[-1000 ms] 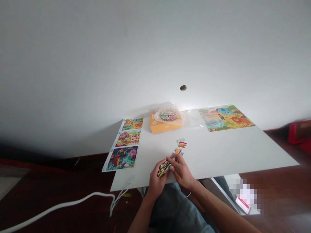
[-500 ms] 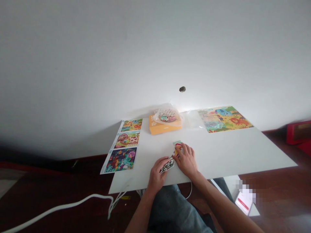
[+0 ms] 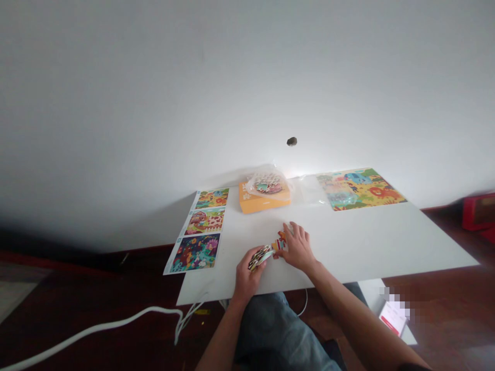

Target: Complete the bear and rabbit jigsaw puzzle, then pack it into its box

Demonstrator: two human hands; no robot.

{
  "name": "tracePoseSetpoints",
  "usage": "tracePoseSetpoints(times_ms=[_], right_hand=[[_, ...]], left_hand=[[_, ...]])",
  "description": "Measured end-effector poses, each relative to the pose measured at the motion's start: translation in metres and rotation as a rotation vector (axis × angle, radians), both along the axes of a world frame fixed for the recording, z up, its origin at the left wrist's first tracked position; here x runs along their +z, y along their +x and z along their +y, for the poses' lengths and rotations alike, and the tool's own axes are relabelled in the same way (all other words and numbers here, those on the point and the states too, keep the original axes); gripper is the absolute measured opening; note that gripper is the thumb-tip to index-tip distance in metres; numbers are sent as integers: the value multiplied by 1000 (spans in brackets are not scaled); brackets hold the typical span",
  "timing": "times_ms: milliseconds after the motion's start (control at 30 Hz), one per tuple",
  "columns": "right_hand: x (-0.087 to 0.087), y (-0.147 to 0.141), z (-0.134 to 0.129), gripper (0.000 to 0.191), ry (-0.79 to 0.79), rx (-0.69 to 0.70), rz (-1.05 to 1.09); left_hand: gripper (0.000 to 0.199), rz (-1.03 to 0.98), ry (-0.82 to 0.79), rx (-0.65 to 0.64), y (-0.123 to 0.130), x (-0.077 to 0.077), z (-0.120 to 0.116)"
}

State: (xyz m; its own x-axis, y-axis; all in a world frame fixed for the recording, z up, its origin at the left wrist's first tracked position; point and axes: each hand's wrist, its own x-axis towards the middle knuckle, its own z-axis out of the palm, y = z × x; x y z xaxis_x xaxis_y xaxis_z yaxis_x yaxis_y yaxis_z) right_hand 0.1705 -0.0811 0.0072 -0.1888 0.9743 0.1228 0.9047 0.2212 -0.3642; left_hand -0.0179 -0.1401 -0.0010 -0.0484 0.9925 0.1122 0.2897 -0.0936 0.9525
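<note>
My left hand (image 3: 247,273) is closed around a small stack of puzzle pieces (image 3: 260,257) held near the front edge of the white table. Their side faces show black-and-white patterning and a pale green patch. Just right of the stack, my right hand (image 3: 299,248) has its thumb and index finger around a colourful puzzle piece (image 3: 279,244) with red, yellow and orange on it. The fingers partly cover this piece, and its left end lies close to the stack. Whether the two touch cannot be made out.
An orange box (image 3: 265,205) at the table's back carries a clear bag (image 3: 270,181) of puzzle pieces. On the left, a picture sheet (image 3: 198,252) overhangs the edge. A large animal picture (image 3: 371,193) and clear plastic (image 3: 311,189) lie back right. A white cable (image 3: 116,325) runs below.
The stack in my left hand has tilted, now showing a pale green patch. My right fingers have spread more, and the colourful piece has turned and come closer to the stack.
</note>
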Motion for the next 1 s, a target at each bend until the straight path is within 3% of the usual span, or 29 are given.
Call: tracePoseSetpoints(times_ms=[167,400,600,767,1000], right_hand=[[14,-11,11,76,-183,-45,-135],[23,-15,28,80,-384,-146,-211],[26,-15,25,87,-401,-158,-188],[29,-16,26,80,-441,-134,-186],[26,-14,24,83,-372,-226,-202]], left_hand=[[37,-1,1,21,-1,-1,1],[36,12,8,8,-2,-1,1],[34,31,17,-9,-3,-3,0],[34,32,16,-18,-4,-3,1],[35,24,20,-9,-4,-4,1]])
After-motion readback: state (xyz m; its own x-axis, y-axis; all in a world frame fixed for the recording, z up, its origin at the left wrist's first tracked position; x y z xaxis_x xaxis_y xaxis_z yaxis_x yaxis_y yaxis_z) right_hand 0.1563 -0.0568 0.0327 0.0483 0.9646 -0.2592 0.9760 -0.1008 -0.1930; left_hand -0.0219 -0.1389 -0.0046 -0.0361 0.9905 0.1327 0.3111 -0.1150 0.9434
